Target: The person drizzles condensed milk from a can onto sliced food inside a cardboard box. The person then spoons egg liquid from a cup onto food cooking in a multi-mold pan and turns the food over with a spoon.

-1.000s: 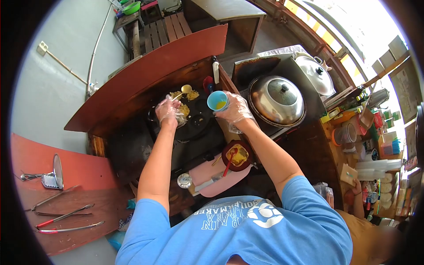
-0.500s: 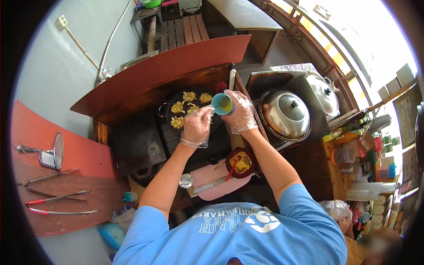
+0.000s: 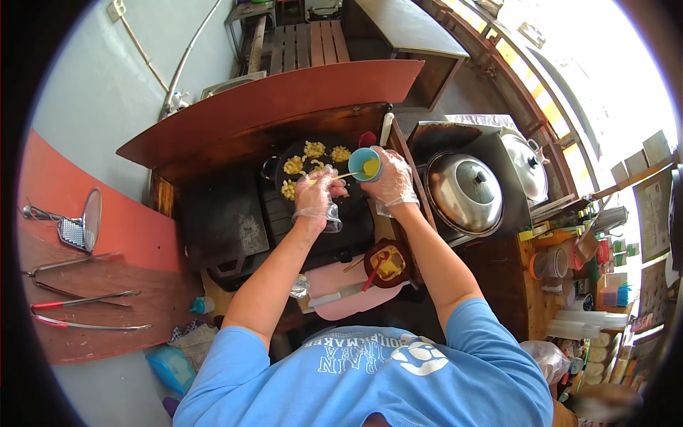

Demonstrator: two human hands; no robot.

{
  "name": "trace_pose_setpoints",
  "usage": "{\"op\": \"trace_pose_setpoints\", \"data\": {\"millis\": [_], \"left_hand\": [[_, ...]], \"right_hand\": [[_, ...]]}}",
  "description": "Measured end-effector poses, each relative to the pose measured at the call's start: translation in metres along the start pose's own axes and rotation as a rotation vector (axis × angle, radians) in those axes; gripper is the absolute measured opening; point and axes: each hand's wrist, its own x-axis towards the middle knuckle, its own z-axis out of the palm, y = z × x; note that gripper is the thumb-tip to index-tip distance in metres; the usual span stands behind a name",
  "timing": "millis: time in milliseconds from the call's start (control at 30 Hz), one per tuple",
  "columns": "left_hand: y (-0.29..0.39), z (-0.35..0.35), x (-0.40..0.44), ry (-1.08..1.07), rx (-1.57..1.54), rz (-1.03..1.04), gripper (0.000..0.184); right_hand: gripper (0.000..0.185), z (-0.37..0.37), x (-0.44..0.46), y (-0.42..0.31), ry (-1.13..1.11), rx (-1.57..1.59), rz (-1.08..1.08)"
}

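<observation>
Beyond the "TRAIN" shirt (image 3: pixel 356 390), the right hand (image 3: pixel 395 178) holds a cup (image 3: pixel 361 159).

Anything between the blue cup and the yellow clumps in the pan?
Yes, for the lower-left clump: the left hand and its spoon cross the line from the blue cup. Nothing visible stands between the cup and the nearest clump, at the pan's upper right.
</observation>
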Motion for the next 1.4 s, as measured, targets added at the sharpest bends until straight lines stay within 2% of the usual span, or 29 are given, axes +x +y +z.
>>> {"op": "trace_pose_setpoints", "data": {"millis": [233,567,733,900,1000,1067,1200,1233,1400], "left_hand": [[0.017,-0.004,0.012,-0.026,0.09,0.059,0.014],[0.042,0.002,0.034,0.047,0.089,0.109,0.012],[0.048,0.0,0.06,0.072,0.104,0.155,0.01],[0.05,-0.002,0.073,0.07,0.142,0.206,0.01],[0.041,-0.014,0.091,0.053,0.153,0.212,0.012],[0.036,-0.018,0.099,0.063,0.206,0.227,0.016],[0.026,-0.017,0.105,0.054,0.264,0.241,0.019],[0.024,-0.017,0.105,0.05,0.268,0.238,0.019],[0.018,-0.016,0.103,0.052,0.241,0.249,0.019]], "right_hand": [[0.071,0.017,0.0,0.013,-0.085,0.145,0.23],[0.07,0.021,0.006,0.013,-0.138,0.117,0.397],[0.064,-0.001,-0.01,0.003,-0.185,0.137,0.372],[0.059,-0.024,-0.038,-0.004,-0.127,0.212,0.322],[0.061,-0.044,-0.054,-0.011,-0.145,0.327,0.338],[0.063,-0.047,-0.067,-0.003,-0.061,0.336,0.22],[0.067,-0.061,-0.092,0.008,-0.047,0.298,0.118],[0.07,-0.067,-0.094,0.01,-0.1,0.307,0.126],[0.072,-0.065,-0.117,0.033,-0.046,0.242,0.05]]}}
